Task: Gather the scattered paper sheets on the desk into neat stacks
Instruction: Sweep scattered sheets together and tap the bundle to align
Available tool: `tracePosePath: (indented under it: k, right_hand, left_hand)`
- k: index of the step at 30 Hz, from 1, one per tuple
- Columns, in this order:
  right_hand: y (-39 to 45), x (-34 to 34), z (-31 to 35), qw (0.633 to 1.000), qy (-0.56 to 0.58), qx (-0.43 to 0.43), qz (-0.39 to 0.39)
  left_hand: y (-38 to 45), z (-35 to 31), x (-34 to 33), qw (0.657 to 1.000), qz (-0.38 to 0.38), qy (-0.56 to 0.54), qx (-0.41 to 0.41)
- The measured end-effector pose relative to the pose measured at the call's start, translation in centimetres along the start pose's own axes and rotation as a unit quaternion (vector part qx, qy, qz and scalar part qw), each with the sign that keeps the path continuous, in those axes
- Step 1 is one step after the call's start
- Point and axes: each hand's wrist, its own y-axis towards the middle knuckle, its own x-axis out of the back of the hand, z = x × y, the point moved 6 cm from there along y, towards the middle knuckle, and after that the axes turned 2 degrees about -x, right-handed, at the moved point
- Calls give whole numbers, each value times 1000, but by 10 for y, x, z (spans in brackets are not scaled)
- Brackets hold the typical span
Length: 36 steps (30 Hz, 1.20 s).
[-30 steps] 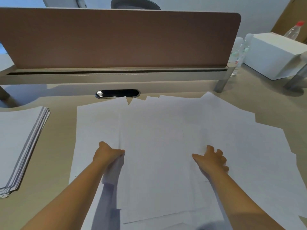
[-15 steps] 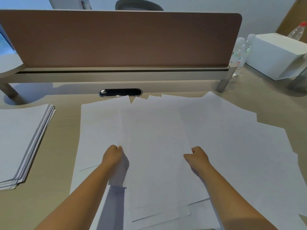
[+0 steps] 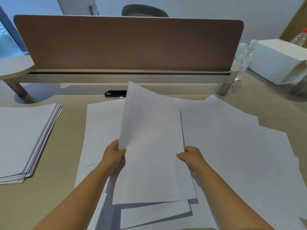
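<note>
A person's left hand (image 3: pixel 114 154) and right hand (image 3: pixel 191 156) pinch the side edges of a lifted bundle of paper sheets (image 3: pixel 151 146) above loose sheets (image 3: pixel 232 138) spread over the desk (image 3: pixel 63 163). Thumbs lie on top, forearms angle inward. Squaring the bundle's uneven lower edges before adding it to the finished stack (image 3: pixel 25 136) at left would likely keep things neat.

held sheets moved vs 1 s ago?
Yes. The held sheets, gripped by left hand and right hand, have lifted: their far edge now overlaps the cable slot.
</note>
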Motion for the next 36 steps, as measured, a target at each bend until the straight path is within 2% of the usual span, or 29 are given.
tracePosePath:
  k: [3, 7, 9, 11, 14, 18, 21, 24, 27, 29, 32, 36]
  right_hand:
    - [-5, 17, 2, 999, 35, 17, -30]
    - [-7, 49, -22, 994, 43, 3, -97]
    - [-11, 68, -40, 988, -23, -28, -149]
    - [-17, 93, -58, 965, -125, -93, -211]
    - [-25, 118, -76, 943, -152, -141, -260]
    - [-15, 119, -79, 954, -107, -135, -244]
    - [-4, 106, -71, 975, -66, -99, -186]
    - [3, 94, -65, 990, 24, -59, -128]
    - [2, 106, -65, 978, 125, -50, -161]
    - [0, 111, -70, 977, 130, -67, -155]
    - [-3, 106, -69, 987, 99, -67, -105]
    - [-2, 117, -70, 985, 84, -48, -146]
  left_hand:
    - [2, -10, -9, 1000, 24, -4, -11]
    - [2, -18, -44, 997, 58, 55, -18]
    - [2, -16, -57, 991, 50, 124, -9]
    - [3, -14, -63, 985, 19, 174, 2]
    - [0, -13, -68, 983, -3, 184, 23]
    - [-2, -15, -80, 988, 21, 144, 46]
    - [-9, -22, -100, 994, 62, 76, 48]
    - [-13, -27, -116, 993, 99, 35, 62]
    - [-11, -29, -119, 990, 108, 48, 73]
    - [-16, -32, -125, 987, 131, 51, 76]
    - [-23, -36, -140, 981, 162, 84, 59]
    - [-21, -39, -144, 977, 191, 88, 44]
